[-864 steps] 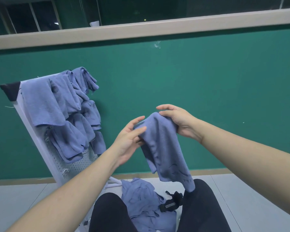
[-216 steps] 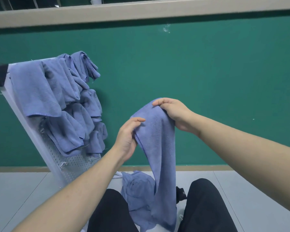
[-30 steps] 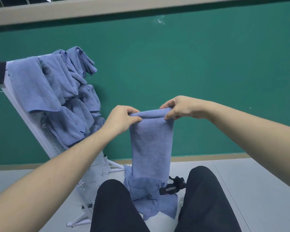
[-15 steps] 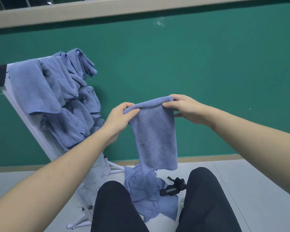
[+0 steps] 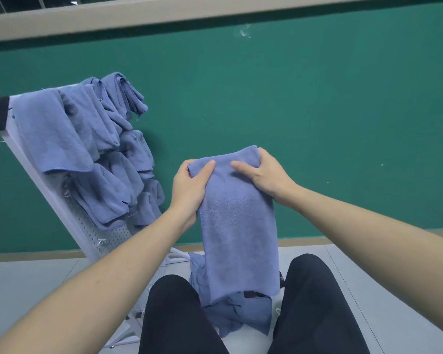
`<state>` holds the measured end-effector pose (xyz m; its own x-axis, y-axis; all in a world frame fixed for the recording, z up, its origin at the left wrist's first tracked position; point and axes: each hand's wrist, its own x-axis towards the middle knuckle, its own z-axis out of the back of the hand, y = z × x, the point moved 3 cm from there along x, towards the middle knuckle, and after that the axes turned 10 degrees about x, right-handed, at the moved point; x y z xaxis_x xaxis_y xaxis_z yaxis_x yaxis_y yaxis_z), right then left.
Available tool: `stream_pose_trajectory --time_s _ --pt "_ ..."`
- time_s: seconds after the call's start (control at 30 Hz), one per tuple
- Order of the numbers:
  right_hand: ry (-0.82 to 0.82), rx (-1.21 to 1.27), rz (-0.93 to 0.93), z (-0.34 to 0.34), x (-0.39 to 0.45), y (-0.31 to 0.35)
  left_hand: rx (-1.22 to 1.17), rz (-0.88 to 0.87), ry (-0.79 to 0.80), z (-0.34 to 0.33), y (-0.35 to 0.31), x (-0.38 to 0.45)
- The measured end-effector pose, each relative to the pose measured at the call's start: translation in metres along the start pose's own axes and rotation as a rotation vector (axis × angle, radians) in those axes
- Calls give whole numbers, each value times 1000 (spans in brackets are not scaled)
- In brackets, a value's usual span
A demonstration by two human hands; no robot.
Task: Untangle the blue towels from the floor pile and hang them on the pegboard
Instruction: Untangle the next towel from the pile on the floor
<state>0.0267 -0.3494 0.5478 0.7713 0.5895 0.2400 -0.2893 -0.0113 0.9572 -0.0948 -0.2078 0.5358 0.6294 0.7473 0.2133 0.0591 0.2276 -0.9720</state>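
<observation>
So the towel (image 5: 238,221) I'm working on is finally free and flattened out. Half a second ago its top edge was stretched between the two hands with my thumbs hooked over it; now the top has been folded back over itself and both hands have slid down onto the front face. My left hand (image 5: 189,187) has its thumb lying across the upper left corner with the rest of its fingers wrapped behind the cloth, and my right hand (image 5: 264,172) grips the upper right corner the same way, thumb in front, fingers curled round the back edge. So both are clamped on the towel, neither loose.

Below the fingers the towel hangs straight down between my knees, and its bottom edge just overlaps the floor pile (image 5: 235,318), which looks small now, maybe a couple of towels left. I can't tell if the hanging end actually touches the pile.

Up and to the left of my left fingers is the pegboard (image 5: 105,236), leaning against the green wall (image 5: 317,111), already loaded with hung towels (image 5: 87,149) on its upper half. The lower part with bare hooks looks free.

My read: this one's doubled and ready to hang, so next is swinging it left onto a free hook.
</observation>
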Motion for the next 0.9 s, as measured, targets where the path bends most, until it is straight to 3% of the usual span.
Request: stream_pose_trajectory --time_s 0.07,0.13,0.27,0.4,0.6,0.73,0.9 --pt "38 -19 11 0 1 -4 -97 126 43 0 8 -1" --pt "0 -63 27 0 2 -8 -84 123 30 1 14 -1" --pt "-120 -227 94 -7 -2 -10 176 -158 -85 -2 13 -6" --pt "-184 -419 193 -21 -12 -4 204 -260 -139 -13 13 -11" --pt "-166 -218 122 -40 -13 -7 110 -154 -210 -30 12 -12" --pt "-157 2 18 -36 -4 -12 11 -56 -148 -35 16 -13" --pt "-161 74 84 -34 -7 -10 38 -65 -139 -33 17 -12"
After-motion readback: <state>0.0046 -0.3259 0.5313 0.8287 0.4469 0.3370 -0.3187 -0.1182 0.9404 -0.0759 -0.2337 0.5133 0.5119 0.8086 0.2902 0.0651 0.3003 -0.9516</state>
